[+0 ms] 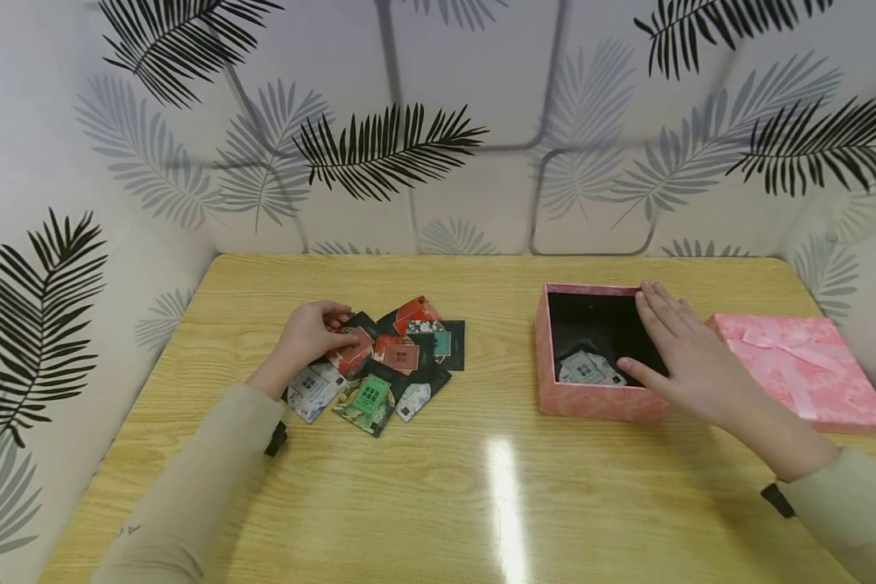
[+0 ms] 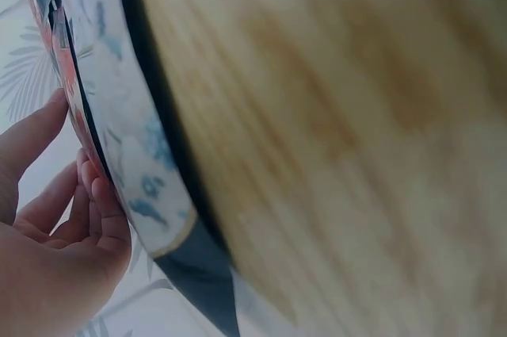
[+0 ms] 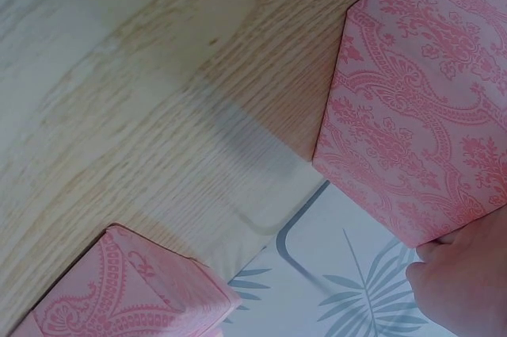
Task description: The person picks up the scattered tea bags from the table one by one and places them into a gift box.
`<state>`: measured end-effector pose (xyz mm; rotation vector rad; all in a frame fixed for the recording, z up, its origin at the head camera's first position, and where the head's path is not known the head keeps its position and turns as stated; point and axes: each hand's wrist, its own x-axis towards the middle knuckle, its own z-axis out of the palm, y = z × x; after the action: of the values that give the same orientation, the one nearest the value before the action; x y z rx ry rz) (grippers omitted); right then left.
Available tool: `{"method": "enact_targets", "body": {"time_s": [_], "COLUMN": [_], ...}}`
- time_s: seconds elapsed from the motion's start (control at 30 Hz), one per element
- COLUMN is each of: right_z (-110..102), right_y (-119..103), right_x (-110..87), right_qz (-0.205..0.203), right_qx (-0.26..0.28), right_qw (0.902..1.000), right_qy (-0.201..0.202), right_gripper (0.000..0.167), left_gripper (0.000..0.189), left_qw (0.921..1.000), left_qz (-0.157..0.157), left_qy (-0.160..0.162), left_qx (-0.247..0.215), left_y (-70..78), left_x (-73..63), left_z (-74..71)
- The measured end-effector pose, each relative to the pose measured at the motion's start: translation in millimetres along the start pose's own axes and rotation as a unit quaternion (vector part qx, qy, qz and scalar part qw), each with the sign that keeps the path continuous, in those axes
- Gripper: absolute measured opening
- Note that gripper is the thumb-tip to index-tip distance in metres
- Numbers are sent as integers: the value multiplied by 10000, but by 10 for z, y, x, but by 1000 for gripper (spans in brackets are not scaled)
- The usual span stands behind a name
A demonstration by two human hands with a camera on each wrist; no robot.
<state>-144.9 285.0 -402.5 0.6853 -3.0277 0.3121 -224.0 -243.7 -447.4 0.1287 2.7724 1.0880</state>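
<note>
Sachets [image 1: 403, 357], approx. 7, dark-edged w/ red, green, teal or white prints, overlap on table [image 1: 409, 495] in head cam, L hand [image 1: 307, 337] pinching red sachet [image 1: 354, 354], R hand's [image 1: 686, 357] straight fingers on rim of 1 pink box [image 1: 599, 403] (2+ sachets inside) nr 1 lid [image 1: 832, 385]; L-wrist cam: curled fingers at sachet edge; R-wrist: hand against box.

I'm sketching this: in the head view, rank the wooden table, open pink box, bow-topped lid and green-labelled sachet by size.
Wooden table
Open pink box and bow-topped lid: too alike to rank; the right hand partly hides the box
Green-labelled sachet
</note>
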Motion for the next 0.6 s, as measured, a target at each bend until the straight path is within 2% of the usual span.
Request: {"method": "enact_targets", "body": {"time_s": [0.37,0.6], "right_z": [9,0], "right_y": [12,14], "right_x": [2,1], "right_qz": [-33,-24], "right_qx": [-17,-44], "right_qw": [10000,10000], "right_qy": [7,5], "right_gripper": [97,97], "left_gripper": [43,37], "left_qw": [9999,9999], "left_qz": [-3,63], "left_qy": [24,90], "left_qx": [127,-14], "left_y": [-26,-23], "left_x": [7,21], "left_z": [-17,-17]}}
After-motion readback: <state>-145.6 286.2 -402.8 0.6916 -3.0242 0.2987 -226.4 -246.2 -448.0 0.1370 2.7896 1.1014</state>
